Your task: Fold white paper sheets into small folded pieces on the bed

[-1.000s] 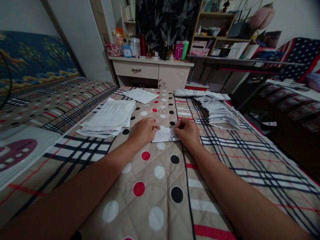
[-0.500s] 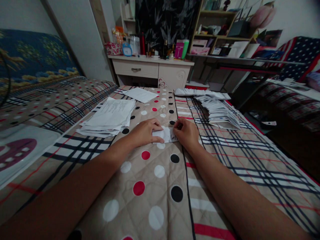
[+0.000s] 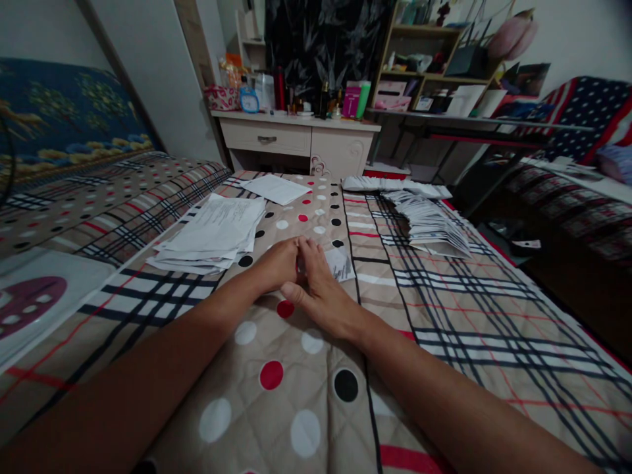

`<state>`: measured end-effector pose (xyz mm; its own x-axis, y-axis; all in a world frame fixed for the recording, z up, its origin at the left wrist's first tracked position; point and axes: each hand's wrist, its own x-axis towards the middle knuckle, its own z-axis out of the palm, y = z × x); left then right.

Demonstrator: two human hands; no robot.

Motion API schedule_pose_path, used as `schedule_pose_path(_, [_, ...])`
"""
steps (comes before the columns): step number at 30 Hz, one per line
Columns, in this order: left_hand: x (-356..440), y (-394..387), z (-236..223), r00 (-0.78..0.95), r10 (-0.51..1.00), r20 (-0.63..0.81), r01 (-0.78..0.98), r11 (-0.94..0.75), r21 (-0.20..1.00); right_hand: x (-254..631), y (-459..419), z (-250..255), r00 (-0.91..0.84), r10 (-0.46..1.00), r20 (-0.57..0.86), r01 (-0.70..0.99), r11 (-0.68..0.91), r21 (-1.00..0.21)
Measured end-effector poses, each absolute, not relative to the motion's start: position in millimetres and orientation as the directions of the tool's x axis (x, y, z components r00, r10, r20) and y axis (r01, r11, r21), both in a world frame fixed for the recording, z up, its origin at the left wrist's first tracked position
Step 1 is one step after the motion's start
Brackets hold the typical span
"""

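Observation:
A small folded sheet of paper [image 3: 340, 264] with dark handwriting lies on the quilted bedspread, only its right part showing. My left hand [image 3: 279, 264] is curled at the paper's left end, its fingertips mostly hidden by the other hand. My right hand [image 3: 320, 289] lies across the paper, fingers stretched out and thumb spread to the left, pressing on it beside my left hand. To the left rests a stack of printed sheets [image 3: 210, 234]. Over on the right, a row of folded papers [image 3: 434, 227] fans out.
Behind the hands lies a separate white sheet [image 3: 276, 189]. Another bundle of folded papers [image 3: 368, 184] sits at the far right of the bedspread [image 3: 306, 382]. A white plastic bag [image 3: 64, 270] is at the left edge. Beyond the bed stands a white dresser [image 3: 291, 135].
My right hand has moved left from the paper's right end, opening from a pinch to lie flat over the paper beside my left hand. The paper's right end is now uncovered.

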<state>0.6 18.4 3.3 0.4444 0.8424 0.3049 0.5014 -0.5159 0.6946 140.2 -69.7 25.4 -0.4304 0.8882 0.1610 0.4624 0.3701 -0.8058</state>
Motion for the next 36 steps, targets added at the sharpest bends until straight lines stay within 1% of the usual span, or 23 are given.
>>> schedule_pose_path(3, [-2, 17, 6, 0.533, 0.795, 0.290, 0.534, -0.582, 0.614, 149, -64, 24, -0.455, 0.872, 0.179, 0.483, 0.411, -0.773])
schedule_pose_path(7, [-6, 18, 9, 0.594, 0.761, 0.261, 0.518, -0.610, 0.599, 157, -58, 20, -0.437, 0.875, 0.207, 0.528, 0.436, -0.729])
schedule_pose_path(11, [-10, 21, 13, 0.691, 0.677, 0.253, 0.482, -0.693, 0.537, 167, -52, 18, -0.374, 0.908, 0.188, 0.576, 0.386, -0.720])
schedule_pose_path(15, [-13, 20, 21, 0.739, 0.653, 0.167, 0.501, -0.697, 0.513, 175, -47, 21, -0.340, 0.932, 0.124, 0.623, 0.323, -0.713])
schedule_pose_path(19, [-17, 19, 26, 0.775, 0.628, 0.071, 0.518, -0.695, 0.499, 187, -43, 25, -0.382, 0.923, 0.053, 0.658, 0.312, -0.686])
schedule_pose_path(22, [-20, 18, 28, 0.766, 0.643, 0.011, 0.554, -0.670, 0.495, 200, -38, 28, -0.488, 0.873, 0.013, 0.661, 0.379, -0.648])
schedule_pose_path(25, [-21, 17, 29, 0.761, 0.649, 0.000, 0.555, -0.650, 0.519, 214, -34, 29, -0.549, 0.836, 0.013, 0.610, 0.411, -0.678])
schedule_pose_path(29, [-19, 16, 29, 0.756, 0.651, 0.069, 0.498, -0.641, 0.584, 221, -33, 30, -0.513, 0.856, 0.068, 0.579, 0.403, -0.709])
schedule_pose_path(32, [-17, 17, 26, 0.728, 0.668, 0.155, 0.403, -0.599, 0.692, 219, -33, 27, -0.466, 0.873, 0.145, 0.556, 0.416, -0.720])
schedule_pose_path(34, [-14, 18, 21, 0.688, 0.696, 0.206, 0.317, -0.544, 0.777, 216, -31, 22, -0.423, 0.881, 0.212, 0.492, 0.420, -0.763])
schedule_pose_path(36, [-11, 19, 17, 0.612, 0.758, 0.227, 0.271, -0.470, 0.840, 214, -28, 18, -0.331, 0.907, 0.261, 0.400, 0.385, -0.832])
